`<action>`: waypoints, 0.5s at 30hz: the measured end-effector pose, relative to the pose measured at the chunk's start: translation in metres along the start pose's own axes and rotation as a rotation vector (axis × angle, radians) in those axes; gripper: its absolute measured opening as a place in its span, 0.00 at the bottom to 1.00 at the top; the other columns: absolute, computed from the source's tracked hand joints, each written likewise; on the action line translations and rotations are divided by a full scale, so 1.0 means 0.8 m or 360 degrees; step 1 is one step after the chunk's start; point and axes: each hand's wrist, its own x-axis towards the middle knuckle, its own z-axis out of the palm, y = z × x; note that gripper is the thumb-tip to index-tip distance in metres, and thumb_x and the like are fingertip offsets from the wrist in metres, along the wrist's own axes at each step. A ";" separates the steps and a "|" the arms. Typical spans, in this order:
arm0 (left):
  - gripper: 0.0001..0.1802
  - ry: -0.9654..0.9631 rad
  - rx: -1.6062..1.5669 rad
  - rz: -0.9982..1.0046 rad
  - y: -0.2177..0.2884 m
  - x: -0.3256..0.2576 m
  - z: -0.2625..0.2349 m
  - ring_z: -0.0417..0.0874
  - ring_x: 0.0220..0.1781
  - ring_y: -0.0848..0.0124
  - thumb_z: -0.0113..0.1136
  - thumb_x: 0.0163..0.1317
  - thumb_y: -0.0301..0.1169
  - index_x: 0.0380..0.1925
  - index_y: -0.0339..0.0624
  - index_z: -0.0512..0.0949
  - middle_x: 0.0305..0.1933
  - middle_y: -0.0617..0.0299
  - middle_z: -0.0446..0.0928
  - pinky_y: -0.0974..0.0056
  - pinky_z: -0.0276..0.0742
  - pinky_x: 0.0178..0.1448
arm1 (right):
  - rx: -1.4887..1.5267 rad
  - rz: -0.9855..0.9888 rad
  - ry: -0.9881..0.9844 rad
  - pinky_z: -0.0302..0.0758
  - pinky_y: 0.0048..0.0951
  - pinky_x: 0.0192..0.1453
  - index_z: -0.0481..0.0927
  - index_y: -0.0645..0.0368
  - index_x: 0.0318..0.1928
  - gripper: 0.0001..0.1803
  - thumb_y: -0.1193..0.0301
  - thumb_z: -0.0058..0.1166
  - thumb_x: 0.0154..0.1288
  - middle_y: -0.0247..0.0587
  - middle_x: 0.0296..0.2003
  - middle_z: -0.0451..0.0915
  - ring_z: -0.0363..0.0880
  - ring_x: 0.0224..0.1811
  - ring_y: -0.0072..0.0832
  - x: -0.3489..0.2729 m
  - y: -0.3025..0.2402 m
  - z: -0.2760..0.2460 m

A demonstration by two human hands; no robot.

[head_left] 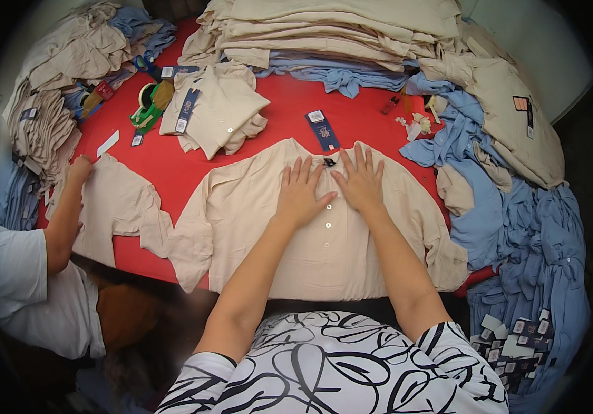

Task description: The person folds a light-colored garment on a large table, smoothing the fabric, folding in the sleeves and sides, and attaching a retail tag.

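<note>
While cream shirt (345, 241) lay flat, buttons (328, 225) up, at near edge of red table (286, 107), left hand (301, 191) and right hand (361, 183) rested on it, both splayed. Spreading looked done, folding not; tag (321, 131) lay loose just beyond, folded shirt (217, 110) farther off.

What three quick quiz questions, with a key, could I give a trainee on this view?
1. True or false: the left hand and the right hand both rest palm-down on the beige shirt.
2. Which colour is the tabletop: A green, B red, C white?
3. Fill in: the green tape dispenser lies to the ____ of both hands.

Key: 1 true; 2 B; 3 left.
</note>
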 end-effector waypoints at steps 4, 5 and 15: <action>0.22 0.0244 0.0059 -0.0403 -0.036 -0.037 -0.044 0.65 0.70 0.53 0.60 0.63 0.35 0.57 0.44 0.77 0.68 0.54 0.69 0.48 0.58 0.73 | 0.0086 -0.0025 0.0152 0.52 0.66 0.74 0.67 0.54 0.70 0.32 0.53 0.49 0.72 0.52 0.72 0.59 0.52 0.76 0.52 0.006 -0.016 0.004; 0.19 0.0302 0.0156 -0.0538 -0.054 -0.051 -0.055 0.68 0.68 0.54 0.60 0.62 0.31 0.55 0.44 0.78 0.66 0.56 0.71 0.49 0.61 0.71 | 0.0300 -0.0104 0.0172 0.53 0.63 0.75 0.67 0.56 0.70 0.32 0.54 0.50 0.72 0.52 0.72 0.60 0.53 0.76 0.51 0.004 -0.032 0.006; 0.25 -0.0011 0.0426 -0.0427 -0.223 -0.082 -0.133 0.63 0.74 0.52 0.50 0.72 0.40 0.67 0.51 0.70 0.73 0.63 0.67 0.49 0.64 0.72 | 0.0314 -0.0553 -0.0167 0.40 0.54 0.81 0.55 0.56 0.76 0.39 0.47 0.40 0.74 0.42 0.77 0.53 0.46 0.80 0.38 0.019 -0.193 0.017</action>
